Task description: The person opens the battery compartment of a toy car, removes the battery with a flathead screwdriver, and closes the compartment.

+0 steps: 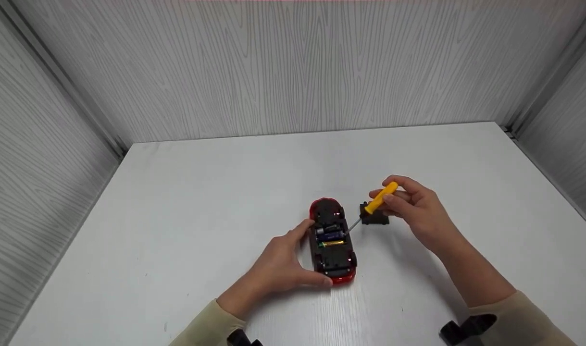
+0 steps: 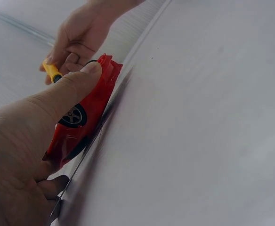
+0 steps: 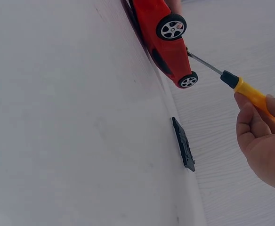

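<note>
A red toy car (image 1: 336, 257) lies upside down on the white table, its black underside facing up. Its battery bay is uncovered and holds several batteries (image 1: 332, 243), one of them gold-coloured. My left hand (image 1: 280, 264) grips the car from the left, thumb at the near end and fingers along the far side. Between thumb and fingers, my right hand (image 1: 415, 206) pinches the yellow handle of a screwdriver (image 1: 380, 198). The screwdriver slants down, with its tip at the right edge of the battery bay. In the right wrist view its metal shaft meets the car's underside.
A black battery cover (image 1: 375, 218) lies on the table just right of the car, under the right hand in the head view. The white table (image 1: 201, 202) spreads around the car. Grey wood-grain panels (image 1: 293, 67) stand behind it and at both sides.
</note>
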`<action>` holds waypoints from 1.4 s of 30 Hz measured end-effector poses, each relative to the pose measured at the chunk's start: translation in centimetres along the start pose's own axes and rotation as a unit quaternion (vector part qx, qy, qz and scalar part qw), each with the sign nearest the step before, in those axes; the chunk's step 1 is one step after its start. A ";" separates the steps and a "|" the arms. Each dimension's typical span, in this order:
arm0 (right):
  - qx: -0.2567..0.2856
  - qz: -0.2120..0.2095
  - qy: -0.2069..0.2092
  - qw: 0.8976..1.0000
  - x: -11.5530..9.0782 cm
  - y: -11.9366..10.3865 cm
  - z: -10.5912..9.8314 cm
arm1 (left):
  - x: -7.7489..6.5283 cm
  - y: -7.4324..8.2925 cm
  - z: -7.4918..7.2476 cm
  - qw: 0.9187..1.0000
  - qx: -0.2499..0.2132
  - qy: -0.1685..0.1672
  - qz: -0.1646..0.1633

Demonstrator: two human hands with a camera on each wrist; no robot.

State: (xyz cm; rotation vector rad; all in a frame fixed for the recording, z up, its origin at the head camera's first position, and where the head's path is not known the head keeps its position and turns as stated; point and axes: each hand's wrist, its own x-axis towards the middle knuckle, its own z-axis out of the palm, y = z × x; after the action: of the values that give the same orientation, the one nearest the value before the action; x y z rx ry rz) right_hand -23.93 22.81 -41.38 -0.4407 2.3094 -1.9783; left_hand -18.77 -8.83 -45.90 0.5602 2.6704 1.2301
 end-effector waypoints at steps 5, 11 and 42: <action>0.004 0.003 0.005 1.000 0.1 0.0 0.1 | 0.1 0.0 0.0 1.000 0.002 -0.002 -0.003; 0.007 -0.002 0.008 1.000 0.0 0.0 0.1 | 0.0 0.0 -0.1 1.000 0.000 -0.004 -0.010; -0.074 -0.090 0.009 0.993 -0.7 -1.9 0.7 | 0.0 0.3 0.0 1.000 0.006 -0.006 -0.019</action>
State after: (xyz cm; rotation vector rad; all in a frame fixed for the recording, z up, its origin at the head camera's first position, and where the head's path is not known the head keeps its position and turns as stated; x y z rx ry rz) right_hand -22.78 22.10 -39.73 -0.6661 2.5188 -1.8974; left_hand -18.63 -8.64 -45.63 0.5144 2.6686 1.1967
